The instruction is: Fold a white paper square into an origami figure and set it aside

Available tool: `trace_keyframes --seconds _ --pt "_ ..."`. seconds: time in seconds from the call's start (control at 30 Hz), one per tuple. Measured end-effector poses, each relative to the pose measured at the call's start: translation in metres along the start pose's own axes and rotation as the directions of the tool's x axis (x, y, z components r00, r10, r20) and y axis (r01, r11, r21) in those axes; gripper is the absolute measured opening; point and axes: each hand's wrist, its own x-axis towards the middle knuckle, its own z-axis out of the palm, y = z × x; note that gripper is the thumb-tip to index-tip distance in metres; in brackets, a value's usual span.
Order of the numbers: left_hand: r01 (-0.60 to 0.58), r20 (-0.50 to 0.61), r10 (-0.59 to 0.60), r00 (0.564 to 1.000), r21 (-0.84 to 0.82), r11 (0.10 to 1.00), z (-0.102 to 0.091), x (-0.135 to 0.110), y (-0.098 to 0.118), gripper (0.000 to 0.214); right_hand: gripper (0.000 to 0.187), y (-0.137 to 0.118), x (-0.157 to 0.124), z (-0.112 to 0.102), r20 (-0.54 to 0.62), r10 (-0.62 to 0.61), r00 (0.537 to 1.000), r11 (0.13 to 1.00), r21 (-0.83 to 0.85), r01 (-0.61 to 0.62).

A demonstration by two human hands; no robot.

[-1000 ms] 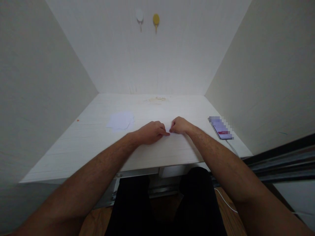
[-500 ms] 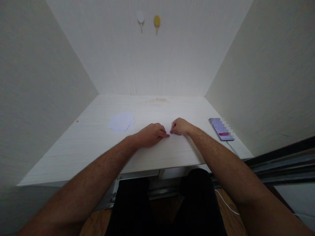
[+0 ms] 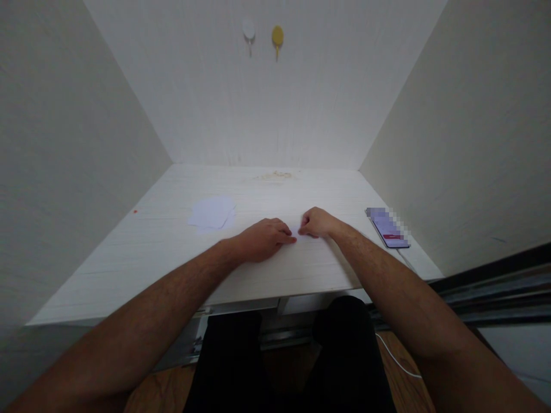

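Observation:
A small piece of white paper, faintly lilac against the table, lies between my two hands, and most of it is hidden by the fingers. My left hand rests on the tabletop with its fingers bent together and the thumb side pointing right, closed at the paper's left edge. On the other side, my right hand is curled, thumb and forefinger pinched at the paper's right edge. To the left of my left hand lies a loose pile of white paper sheets.
The white table is walled on three sides. A phone with a cable lies at the right edge. White and yellow hooks are on the back wall. A small red spot marks the left edge.
Both hands stay almost in place at the small paper, with only a slight shift of the fingers. The view has tilted a little.

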Motion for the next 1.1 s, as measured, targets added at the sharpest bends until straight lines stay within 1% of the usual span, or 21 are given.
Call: trace_keyframes --seconds 0.1,0.27,0.37,0.47,0.53,0.6,0.7,0.93,1.03,1.1 --pt "0.015 -0.017 -0.015 1.0 -0.006 1.0 0.003 -0.001 0.001 0.037 0.006 0.003 -0.002 0.002 -0.043 -0.011 0.999 1.0 0.009 0.012" --pt "0.024 -0.074 -0.025 0.997 -0.011 1.0 0.008 -0.004 0.002 0.035 0.008 0.011 -0.003 0.005 -0.114 -0.054 0.992 0.998 0.023 0.057" --pt "-0.005 -0.102 0.007 0.995 0.015 1.0 0.011 -0.005 0.002 0.034 0.006 0.016 -0.004 0.007 -0.151 -0.104 0.983 0.993 0.047 0.112" --pt "-0.052 -0.148 0.056 0.987 0.03 0.998 0.014 -0.005 0.002 0.033 0.003 0.02 -0.007 0.008 -0.144 -0.138 0.98 0.982 0.106 0.154" --pt "-0.06 -0.161 0.063 0.985 0.023 0.998 0.016 -0.005 0.001 0.034 0.005 0.021 -0.01 0.008 -0.129 -0.156 0.979 0.974 0.148 0.174" --pt "-0.058 -0.148 0.059 0.987 0.012 0.998 0.017 -0.005 0.001 0.035 0.008 0.022 -0.012 0.009 -0.129 -0.177 0.976 0.966 0.167 0.198" --pt "-0.045 -0.129 0.045 0.991 0.002 0.999 0.017 -0.004 0.002 0.036 0.007 0.02 -0.013 0.01 -0.151 -0.187 0.971 0.963 0.169 0.211" --pt "-0.031 -0.105 0.033 0.994 0.017 0.999 0.018 -0.007 0.002 0.037 0.005 0.016 -0.011 0.009 -0.135 -0.146 0.98 0.974 0.153 0.166" --pt "-0.02 -0.087 0.022 0.996 0.025 0.999 0.017 -0.007 0.003 0.037 0.006 0.016 -0.01 0.01 -0.14 -0.151 0.979 0.975 0.145 0.171" --pt "-0.016 -0.075 0.018 0.997 0.03 0.999 0.015 -0.006 0.004 0.037 0.006 0.015 -0.01 0.01 -0.153 -0.156 0.976 0.978 0.112 0.174"
